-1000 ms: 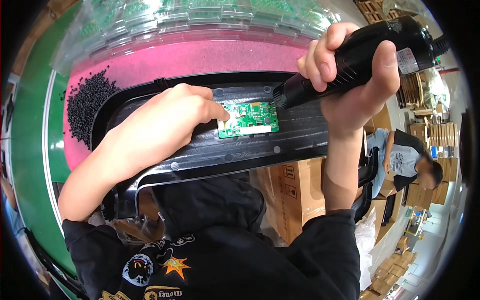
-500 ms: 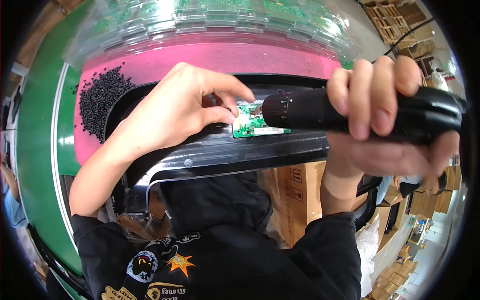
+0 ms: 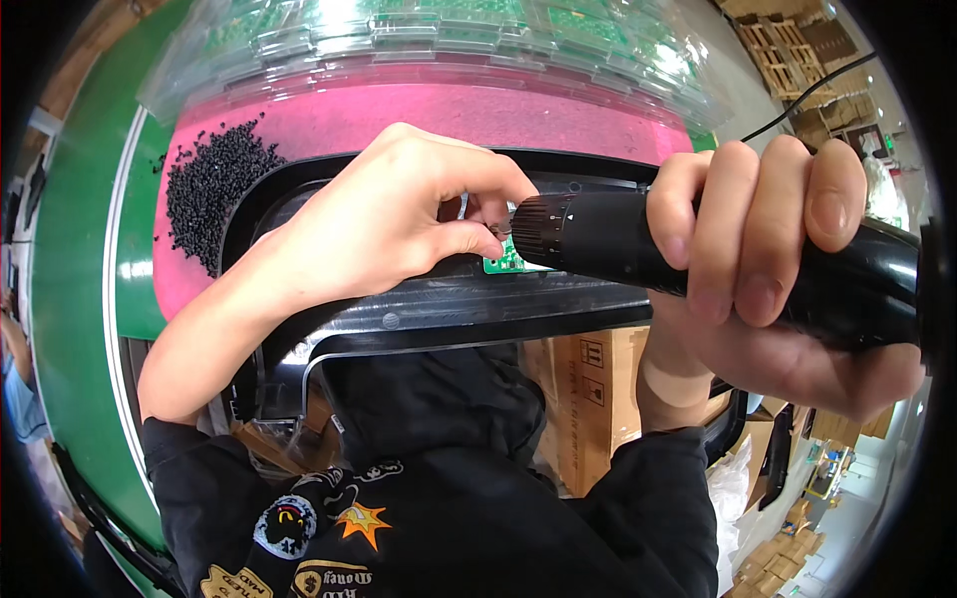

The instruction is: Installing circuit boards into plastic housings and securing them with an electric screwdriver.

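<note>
My right hand (image 3: 748,239) is wrapped around a black electric screwdriver (image 3: 608,237), which lies almost level with its ribbed nose pointing left. Just past that nose, my left hand (image 3: 399,214) is closed with thumb and fingertips drawn together at the bit. Whatever sits between those fingertips is too small and covered to make out. Below them a green circuit board (image 3: 505,263) shows only in part, the screwdriver and fingers hiding most of it. The board lies inside a long black plastic housing (image 3: 449,307).
A heap of small black screws (image 3: 214,194) lies on the pink mat (image 3: 329,115) at left. Clear plastic trays (image 3: 419,45) with green boards stand along the back. A cardboard box (image 3: 588,399) is below the housing. A black cord (image 3: 807,95) runs at upper right.
My left hand has shifted right, up to the screwdriver's nose. The screwdriver has tilted, its rear end lower in view, and it now covers more of the circuit board.
</note>
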{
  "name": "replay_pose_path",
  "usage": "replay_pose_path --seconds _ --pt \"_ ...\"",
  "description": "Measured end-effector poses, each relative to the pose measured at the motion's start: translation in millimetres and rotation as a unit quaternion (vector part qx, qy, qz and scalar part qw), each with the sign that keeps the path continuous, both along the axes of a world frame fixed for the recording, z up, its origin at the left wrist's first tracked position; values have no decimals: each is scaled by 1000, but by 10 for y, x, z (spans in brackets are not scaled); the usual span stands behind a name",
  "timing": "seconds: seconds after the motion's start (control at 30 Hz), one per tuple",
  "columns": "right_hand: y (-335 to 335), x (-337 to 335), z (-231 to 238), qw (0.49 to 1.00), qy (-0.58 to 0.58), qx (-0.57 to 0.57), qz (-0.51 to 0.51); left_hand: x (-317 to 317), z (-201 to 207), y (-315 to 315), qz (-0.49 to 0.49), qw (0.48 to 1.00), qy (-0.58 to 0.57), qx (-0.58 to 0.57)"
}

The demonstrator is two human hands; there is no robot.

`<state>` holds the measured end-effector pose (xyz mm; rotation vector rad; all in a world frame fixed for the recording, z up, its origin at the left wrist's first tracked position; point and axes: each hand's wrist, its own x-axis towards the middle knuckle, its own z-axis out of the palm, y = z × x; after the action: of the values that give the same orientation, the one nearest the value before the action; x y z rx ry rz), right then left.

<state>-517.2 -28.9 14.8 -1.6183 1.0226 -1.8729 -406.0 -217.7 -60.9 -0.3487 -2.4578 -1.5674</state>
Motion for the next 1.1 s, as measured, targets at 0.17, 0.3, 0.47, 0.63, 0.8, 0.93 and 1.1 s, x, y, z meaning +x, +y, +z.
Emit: replay_pose_path --seconds 0.17,0.3,0.47,0.63,0.8,0.93,1.1 --pt "-77 52 -7 1000 2 17 -18 -13 -49 -15 0 998 60 -20" --pt "-175 67 -74 998 -32 32 -49 4 -26 -24 28 995 69 -66" --pt "-257 85 -135 992 -68 51 -92 8 -61 -33 55 990 102 -76" --pt "-312 38 -253 985 -108 62 -118 3 -64 -46 91 990 64 -81" --pt "-345 -34 -336 988 -117 64 -81 9 8 -68 99 988 -36 -114" --pt "-406 5 -348 982 -99 101 -128 15 -60 -74 114 982 16 -153" --pt "-316 -50 -273 990 -124 38 -52 27 -78 -110 61 986 5 -152"
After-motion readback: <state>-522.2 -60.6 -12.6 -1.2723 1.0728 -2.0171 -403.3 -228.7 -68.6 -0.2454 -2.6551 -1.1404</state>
